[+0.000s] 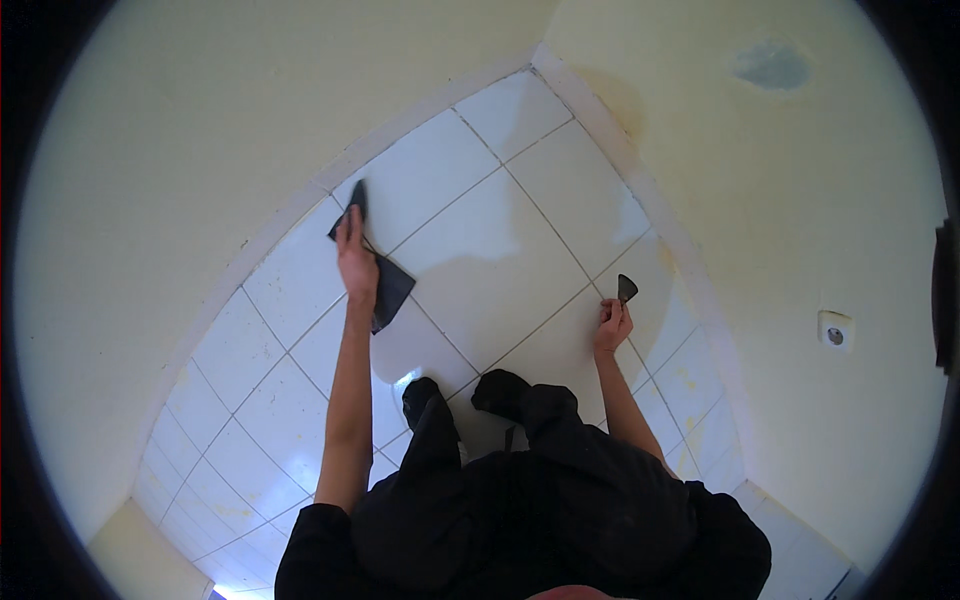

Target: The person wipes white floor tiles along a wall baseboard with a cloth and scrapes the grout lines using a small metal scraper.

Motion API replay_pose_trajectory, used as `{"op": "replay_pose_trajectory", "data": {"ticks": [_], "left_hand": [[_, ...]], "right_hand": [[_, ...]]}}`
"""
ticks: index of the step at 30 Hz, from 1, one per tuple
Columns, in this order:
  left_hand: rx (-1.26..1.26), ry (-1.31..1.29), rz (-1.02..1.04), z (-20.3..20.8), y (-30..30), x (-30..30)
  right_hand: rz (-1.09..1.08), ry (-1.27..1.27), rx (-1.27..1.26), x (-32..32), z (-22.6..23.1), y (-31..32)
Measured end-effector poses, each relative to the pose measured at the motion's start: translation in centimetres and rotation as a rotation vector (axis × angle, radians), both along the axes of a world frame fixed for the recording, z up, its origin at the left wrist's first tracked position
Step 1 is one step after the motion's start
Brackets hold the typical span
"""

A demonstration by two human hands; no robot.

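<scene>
My left hand [357, 260] is stretched forward on the left and closed on a dark cloth [394, 290]. One part of the cloth sticks out beyond my fingertips by the baseboard, and a wider flap hangs out beside my wrist over the tiles. Off to the right, my right hand [613, 325] grips a small scraper [627, 288] by its handle, mostly hidden in my fingers. Its dark, fan-shaped blade points away from me, apart from the cloth.
White floor tiles [490, 240] narrow to a far corner. A pale baseboard [290, 225] runs along cream walls on both sides. Yellowish spots [685, 378] mark tiles at right. A wall socket [836, 331] and a grey patch [772, 66] are on the right wall. My feet [500, 390] are between my arms.
</scene>
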State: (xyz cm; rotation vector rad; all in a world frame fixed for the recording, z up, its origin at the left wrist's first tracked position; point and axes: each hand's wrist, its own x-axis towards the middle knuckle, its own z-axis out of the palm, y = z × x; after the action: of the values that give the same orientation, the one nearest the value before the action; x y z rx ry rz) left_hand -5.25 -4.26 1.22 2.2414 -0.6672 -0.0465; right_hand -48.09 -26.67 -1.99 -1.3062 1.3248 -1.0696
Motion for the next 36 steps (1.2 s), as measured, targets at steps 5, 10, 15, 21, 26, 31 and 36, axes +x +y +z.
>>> {"op": "replay_pose_trajectory", "data": {"ticks": [5,10,15,21,26,31,36], "left_hand": [[-0.189,-0.109,0.07,0.5,2.3,-1.6],[-0.163,0.018,-0.604,-0.6,-1.3,-8.5],[0.067,-0.317,-1.229,-1.0,-7.1,-19.8],[-0.089,-0.101,-1.111,-0.8,-8.7,-18.0],[-0.011,-0.197,-0.683,-0.8,-7.6,-10.3],[0.087,-0.179,-0.285,-0.2,-3.7,-1.7],[-0.064,0.067,-0.156,0.4,-1.3,0.4]], "right_hand": [[0.003,-0.004,-0.012,0.0,0.2,0.4],[0.015,0.138,-0.064,-0.3,-0.4,0.0],[0.037,0.139,-0.065,0.1,0.0,0.3],[0.026,0.173,-0.062,-0.4,-0.1,0.1],[0.02,0.152,-0.041,0.0,0.1,0.3],[0.024,0.13,-0.032,-0.4,-0.4,0.1],[0.045,0.144,-0.09,-0.3,-0.2,-0.1]]}}
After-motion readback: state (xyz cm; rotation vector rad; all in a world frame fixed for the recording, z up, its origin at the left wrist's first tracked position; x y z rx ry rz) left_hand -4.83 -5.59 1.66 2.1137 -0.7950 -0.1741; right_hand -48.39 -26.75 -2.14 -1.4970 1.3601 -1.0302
